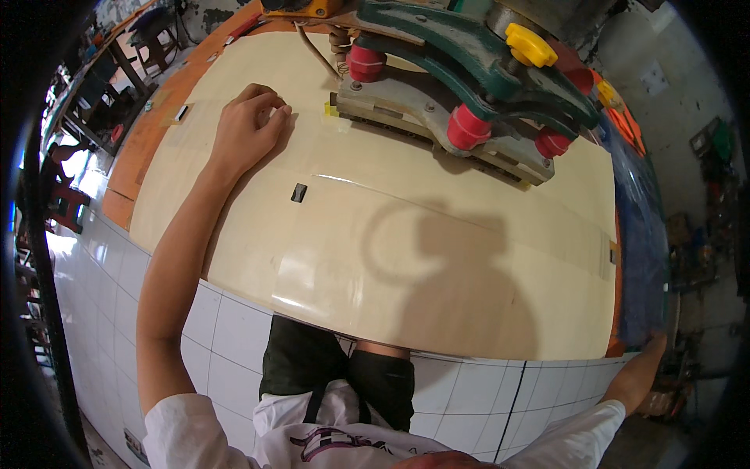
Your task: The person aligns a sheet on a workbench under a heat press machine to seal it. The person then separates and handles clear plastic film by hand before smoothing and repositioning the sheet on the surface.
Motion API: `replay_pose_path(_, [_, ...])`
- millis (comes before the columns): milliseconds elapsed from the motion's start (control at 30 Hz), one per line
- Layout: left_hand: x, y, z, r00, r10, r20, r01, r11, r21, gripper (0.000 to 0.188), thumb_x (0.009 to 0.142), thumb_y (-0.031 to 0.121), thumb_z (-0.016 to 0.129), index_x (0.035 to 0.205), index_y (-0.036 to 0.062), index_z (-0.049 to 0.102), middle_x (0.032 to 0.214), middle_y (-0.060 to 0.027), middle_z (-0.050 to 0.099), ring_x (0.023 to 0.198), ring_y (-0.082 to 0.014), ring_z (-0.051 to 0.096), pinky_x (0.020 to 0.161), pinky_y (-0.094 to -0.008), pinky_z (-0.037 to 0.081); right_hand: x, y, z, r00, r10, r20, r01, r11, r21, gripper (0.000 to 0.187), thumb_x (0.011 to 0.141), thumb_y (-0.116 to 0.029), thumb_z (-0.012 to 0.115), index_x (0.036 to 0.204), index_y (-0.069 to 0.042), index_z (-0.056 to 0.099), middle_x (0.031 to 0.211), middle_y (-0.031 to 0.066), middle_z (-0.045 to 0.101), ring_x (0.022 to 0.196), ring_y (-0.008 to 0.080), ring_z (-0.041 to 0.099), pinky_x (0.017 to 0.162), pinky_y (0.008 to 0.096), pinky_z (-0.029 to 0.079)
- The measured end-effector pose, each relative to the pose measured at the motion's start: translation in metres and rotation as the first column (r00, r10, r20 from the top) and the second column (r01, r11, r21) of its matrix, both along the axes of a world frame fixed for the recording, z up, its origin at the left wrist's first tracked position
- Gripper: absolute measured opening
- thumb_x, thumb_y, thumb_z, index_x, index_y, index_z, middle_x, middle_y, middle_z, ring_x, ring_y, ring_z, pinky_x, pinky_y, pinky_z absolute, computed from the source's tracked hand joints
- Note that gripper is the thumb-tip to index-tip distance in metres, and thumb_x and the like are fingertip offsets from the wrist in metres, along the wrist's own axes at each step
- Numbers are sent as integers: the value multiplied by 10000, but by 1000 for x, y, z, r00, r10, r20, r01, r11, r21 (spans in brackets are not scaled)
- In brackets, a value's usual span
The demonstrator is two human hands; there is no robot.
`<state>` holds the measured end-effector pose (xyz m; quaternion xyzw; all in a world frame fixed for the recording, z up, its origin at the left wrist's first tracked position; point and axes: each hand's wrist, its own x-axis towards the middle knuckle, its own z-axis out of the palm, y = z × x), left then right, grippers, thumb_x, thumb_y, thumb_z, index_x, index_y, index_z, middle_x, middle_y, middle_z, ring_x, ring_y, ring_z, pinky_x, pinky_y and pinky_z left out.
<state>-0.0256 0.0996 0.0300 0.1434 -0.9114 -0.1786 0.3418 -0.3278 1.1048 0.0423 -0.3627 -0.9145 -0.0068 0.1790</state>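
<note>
Cream sheet [258,234] lies across brown table [125,178], below green machine [453,74]; loosely curled left hand [248,129] rests on it. Right hand [658,345], well apart, beside blue plastic [641,234]; can't tell its grip.

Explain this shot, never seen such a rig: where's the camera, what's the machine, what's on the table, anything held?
No robot here: it's one person's bare hands, seen by a fisheye camera worn on the head, looking down, so edges bend. The left hand lies on the cream table, fingers curled, nothing visible in it. The right hand is at the far right, by the blue sheet; its grip is unclear. The machine overhead has a green frame, red fittings and a yellow knob; its function isn't clear. A small black piece lies on the table.
</note>
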Motion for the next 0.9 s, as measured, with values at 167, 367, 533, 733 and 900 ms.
replay_pose_path(167, [1,-1,-2,1000,-9,-14,9,1000,-16,263,812,232,608,872,-13,682,975,-146,643,800,-303,625,748,-372,491,1,-13,-1,999,-8,-34,9,1000,13,292,898,-220,492,951,-9,687,977,157,659,823,261,601,731,407,484])
replay_pose_path(367, [0,2,2,1000,-8,-5,8,1000,4,254,804,219,606,870,-13,685,972,-156,643,808,-312,632,750,-376,494,4,-23,2,998,-12,-65,13,1000,25,289,898,-212,487,946,-8,685,975,161,661,827,266,607,729,410,487])
replay_pose_path(533, [1,3,2,1000,-13,-18,13,1000,1,243,799,208,609,858,-16,684,960,-157,644,799,-312,631,746,-377,494,7,-29,3,997,-22,-80,25,999,38,286,898,-205,483,942,-6,684,974,163,663,830,271,611,727,413,489])
replay_pose_path(733, [0,5,4,1000,-14,-6,14,1000,4,242,800,204,610,850,-22,682,961,-161,645,807,-320,629,755,-383,491,10,-33,7,995,-34,-93,41,996,73,283,898,-197,477,936,-5,682,973,167,664,834,277,616,724,417,492])
replay_pose_path(900, [1,2,3,1000,-10,1,10,1000,-16,245,798,207,610,847,-22,681,967,-161,645,833,-333,625,771,-391,486,12,-40,7,993,-44,-106,54,994,99,281,899,-190,473,932,-4,681,972,170,666,838,281,620,723,420,495])
